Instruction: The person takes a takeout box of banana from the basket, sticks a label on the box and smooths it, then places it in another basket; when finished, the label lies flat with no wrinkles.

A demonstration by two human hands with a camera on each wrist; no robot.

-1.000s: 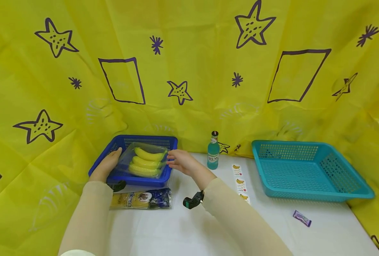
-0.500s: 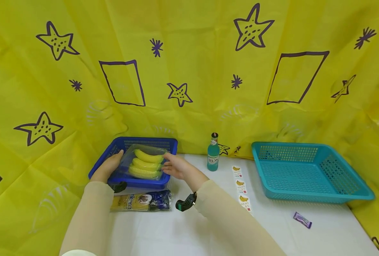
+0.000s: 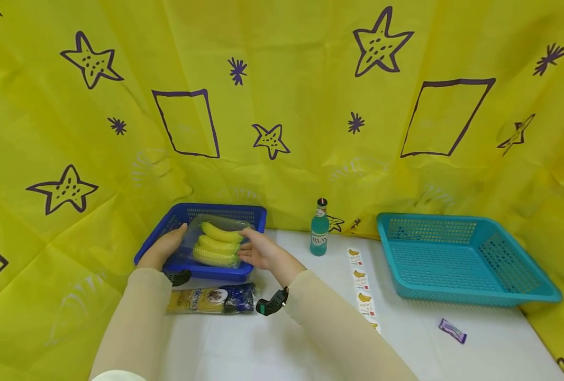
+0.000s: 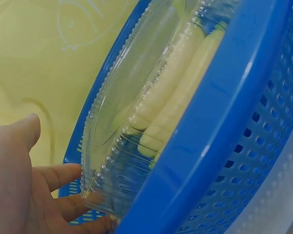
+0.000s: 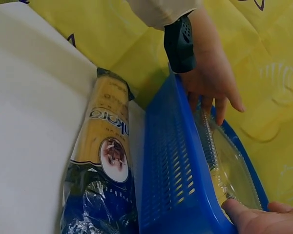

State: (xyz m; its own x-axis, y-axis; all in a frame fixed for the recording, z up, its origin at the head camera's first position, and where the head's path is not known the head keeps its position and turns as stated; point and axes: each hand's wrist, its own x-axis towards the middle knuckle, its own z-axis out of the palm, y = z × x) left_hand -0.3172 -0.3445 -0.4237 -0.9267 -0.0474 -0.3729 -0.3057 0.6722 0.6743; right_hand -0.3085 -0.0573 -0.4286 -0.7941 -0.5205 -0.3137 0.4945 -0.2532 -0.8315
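Note:
A clear plastic clamshell box of bananas (image 3: 218,244) sits within the blue basket (image 3: 232,272) at the left of the table. My left hand (image 3: 164,245) is at the box's left end; in the left wrist view its extended fingers (image 4: 63,176) reach down inside the basket and touch the ridged edge, thumb raised. My right hand (image 3: 265,250) is at the right end, over the basket's right rim. In the right wrist view, one fingertip (image 5: 230,204) touches the near edge of the lid. Part of the right hand is cut off there.
A pack of spaghetti (image 3: 212,300) lies before the basket. A turquoise bottle (image 3: 319,233) stands behind a row of banana stickers (image 3: 360,279). On the right are a teal basket (image 3: 453,291) and a small purple packet (image 3: 452,330). A yellow curtain (image 3: 301,180) backs the table.
My right hand has shifted left and slightly down, farther over the box's right end. The left hand has barely moved. The banana box looks lower in the basket than one second ago.

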